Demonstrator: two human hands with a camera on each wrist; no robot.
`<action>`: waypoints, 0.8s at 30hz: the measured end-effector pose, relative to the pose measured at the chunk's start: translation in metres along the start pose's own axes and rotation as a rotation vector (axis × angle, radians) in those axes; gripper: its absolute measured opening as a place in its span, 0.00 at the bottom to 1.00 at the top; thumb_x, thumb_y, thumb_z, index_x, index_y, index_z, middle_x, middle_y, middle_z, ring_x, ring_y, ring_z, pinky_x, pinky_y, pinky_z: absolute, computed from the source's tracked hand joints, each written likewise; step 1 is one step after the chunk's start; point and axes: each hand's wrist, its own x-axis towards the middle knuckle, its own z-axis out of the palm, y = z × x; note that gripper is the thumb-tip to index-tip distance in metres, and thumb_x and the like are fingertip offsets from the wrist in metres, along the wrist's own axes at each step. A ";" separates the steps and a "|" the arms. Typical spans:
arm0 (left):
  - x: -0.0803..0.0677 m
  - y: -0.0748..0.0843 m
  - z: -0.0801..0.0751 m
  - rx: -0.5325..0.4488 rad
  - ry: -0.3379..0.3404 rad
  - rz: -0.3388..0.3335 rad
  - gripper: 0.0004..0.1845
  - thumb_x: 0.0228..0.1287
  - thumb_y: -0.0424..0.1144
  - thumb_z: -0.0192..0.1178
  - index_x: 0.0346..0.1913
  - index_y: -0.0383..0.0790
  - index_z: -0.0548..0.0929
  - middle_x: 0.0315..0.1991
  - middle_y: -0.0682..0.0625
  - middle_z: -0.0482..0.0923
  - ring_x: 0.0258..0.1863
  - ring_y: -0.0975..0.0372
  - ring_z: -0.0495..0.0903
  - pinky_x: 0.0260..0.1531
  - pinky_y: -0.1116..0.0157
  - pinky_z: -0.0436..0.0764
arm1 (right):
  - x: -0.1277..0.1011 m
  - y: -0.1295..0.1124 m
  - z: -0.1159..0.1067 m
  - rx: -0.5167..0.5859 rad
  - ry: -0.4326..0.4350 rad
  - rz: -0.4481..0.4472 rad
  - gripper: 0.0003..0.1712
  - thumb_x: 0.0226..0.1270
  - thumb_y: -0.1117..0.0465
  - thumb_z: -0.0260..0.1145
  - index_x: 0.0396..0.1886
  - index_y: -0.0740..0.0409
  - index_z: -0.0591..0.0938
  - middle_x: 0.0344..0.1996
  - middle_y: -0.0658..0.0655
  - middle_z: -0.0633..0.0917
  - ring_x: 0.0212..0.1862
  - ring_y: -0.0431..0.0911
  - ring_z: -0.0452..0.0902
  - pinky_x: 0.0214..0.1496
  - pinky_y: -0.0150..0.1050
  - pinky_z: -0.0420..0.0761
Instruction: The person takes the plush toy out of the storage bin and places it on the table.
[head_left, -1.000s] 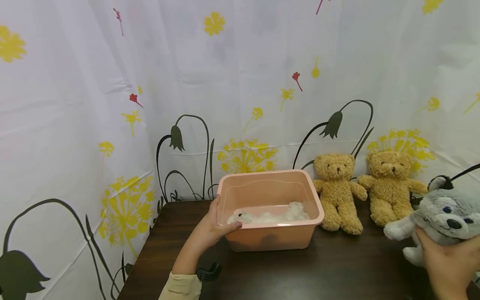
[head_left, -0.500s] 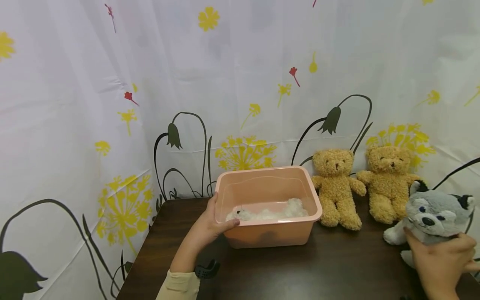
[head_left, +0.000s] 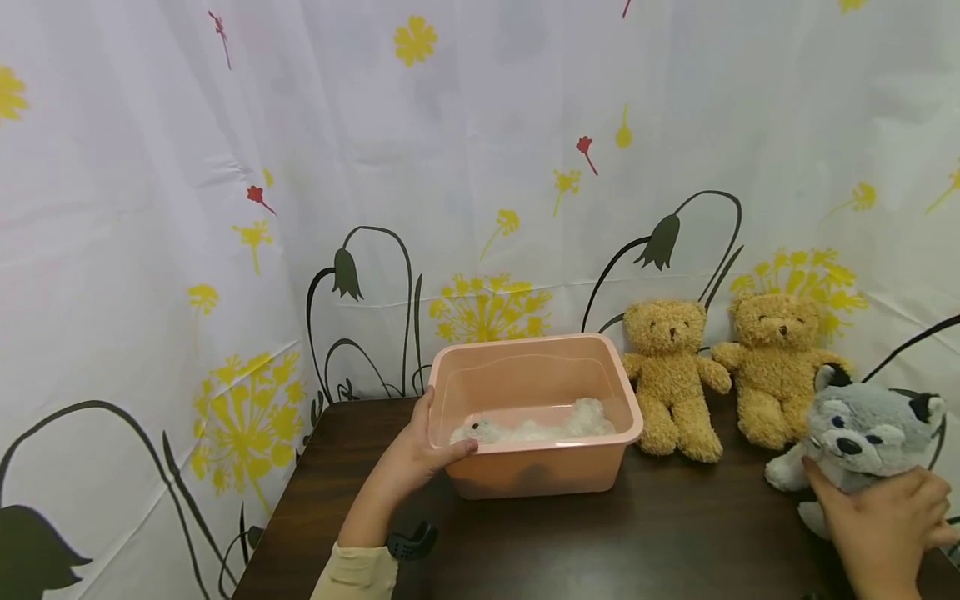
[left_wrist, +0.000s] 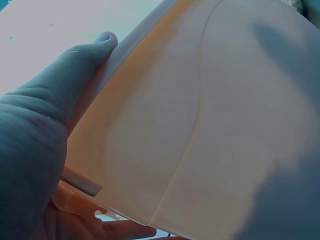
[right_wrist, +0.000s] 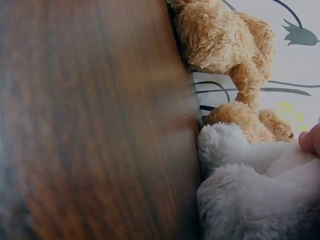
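Observation:
A pink plastic bin stands on the dark wooden table with a white fluffy toy lying inside. My left hand grips the bin's near-left corner, thumb over the rim; the left wrist view shows the thumb against the bin wall. My right hand holds a grey and white husky plush at the table's right edge. The right wrist view shows the husky's white fur and a fingertip.
Two tan teddy bears sit side by side against the flowered curtain, between the bin and the husky. One bear shows in the right wrist view. The table's left edge lies near my left sleeve.
The husky plush has turned upright and shifted slightly left in my right hand. My left hand has kept its grip on the bin. The view has tilted slightly.

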 end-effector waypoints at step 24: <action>0.001 -0.006 -0.003 -0.011 -0.012 -0.002 0.72 0.56 0.68 0.79 0.91 0.50 0.41 0.83 0.30 0.62 0.75 0.42 0.74 0.74 0.36 0.72 | 0.007 -0.002 -0.019 -0.047 -0.216 0.240 0.74 0.69 0.27 0.68 0.83 0.78 0.44 0.79 0.88 0.48 0.80 0.83 0.45 0.80 0.80 0.45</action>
